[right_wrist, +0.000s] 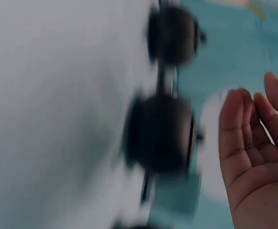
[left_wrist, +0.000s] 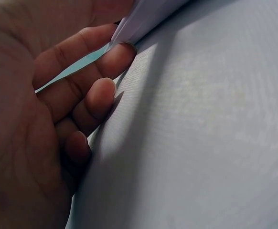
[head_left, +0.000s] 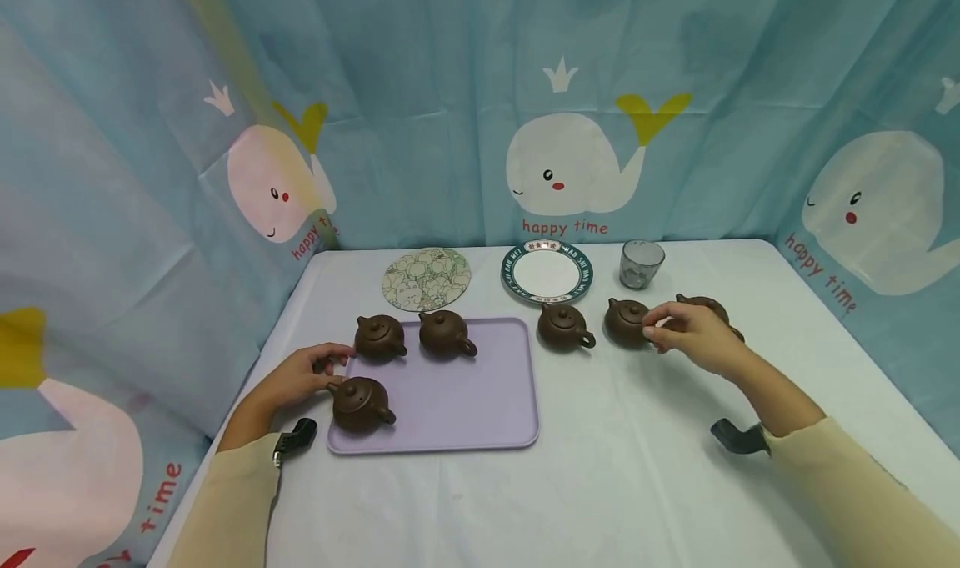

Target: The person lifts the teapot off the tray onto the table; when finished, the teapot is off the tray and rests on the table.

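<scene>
My left hand is at the left edge of a lilac tray, its thumb and forefinger about the rim. In the left wrist view, bent fingers lie against the white cloth beside the rim. Brown teapots stand on the tray: one at front left, one at back left, one at back middle. My right hand, fingers loosely bent, hovers by the handle of another brown teapot. The right wrist view shows the hand holding nothing, apart from blurred teapots.
Right of the tray stands one more teapot, and another is partly behind my right hand. Along the back lie a round patterned mat and a green-rimmed plate, with a clear glass beside them. A whale-print curtain surrounds the table.
</scene>
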{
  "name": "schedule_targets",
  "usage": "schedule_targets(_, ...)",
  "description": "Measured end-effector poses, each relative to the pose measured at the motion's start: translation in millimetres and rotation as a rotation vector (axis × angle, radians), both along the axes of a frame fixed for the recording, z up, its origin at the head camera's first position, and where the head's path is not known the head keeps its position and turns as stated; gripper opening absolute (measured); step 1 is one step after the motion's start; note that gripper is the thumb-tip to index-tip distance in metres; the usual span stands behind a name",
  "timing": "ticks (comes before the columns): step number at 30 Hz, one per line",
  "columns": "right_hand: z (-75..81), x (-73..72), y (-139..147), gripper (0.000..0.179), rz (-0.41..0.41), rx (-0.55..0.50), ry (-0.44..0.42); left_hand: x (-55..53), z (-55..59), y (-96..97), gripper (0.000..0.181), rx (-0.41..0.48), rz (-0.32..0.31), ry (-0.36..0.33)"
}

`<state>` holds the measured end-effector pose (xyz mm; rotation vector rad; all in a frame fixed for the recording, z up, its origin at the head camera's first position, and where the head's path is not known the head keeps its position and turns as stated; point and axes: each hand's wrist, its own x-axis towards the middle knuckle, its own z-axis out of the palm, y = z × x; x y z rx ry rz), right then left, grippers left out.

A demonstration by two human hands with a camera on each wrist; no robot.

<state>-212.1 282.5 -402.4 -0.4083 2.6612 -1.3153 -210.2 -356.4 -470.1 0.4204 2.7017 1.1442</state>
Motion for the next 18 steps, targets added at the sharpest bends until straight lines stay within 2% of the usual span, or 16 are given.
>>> schedule_targets(6, -4.1, -6.1, -66.6, 0.032, 0.159, -0.052, -0.018, 0.2, -0.7, 1.8, 0.048, 0.013, -0.001, -0.014)
schedule_targets(13, -13.0, -12.4, -130.6, 0.022, 0.226, -0.166, -0.042, -1.5, -1.3, 2.2, 0.049, -0.003, 0.003, -0.025)
schedule_targets(18, -20.0, -19.7, -169.7, 0.021, 0.250, -0.201, -0.056, -0.5, 0.3, 1.5, 0.049, -0.012, 0.010, -0.022)
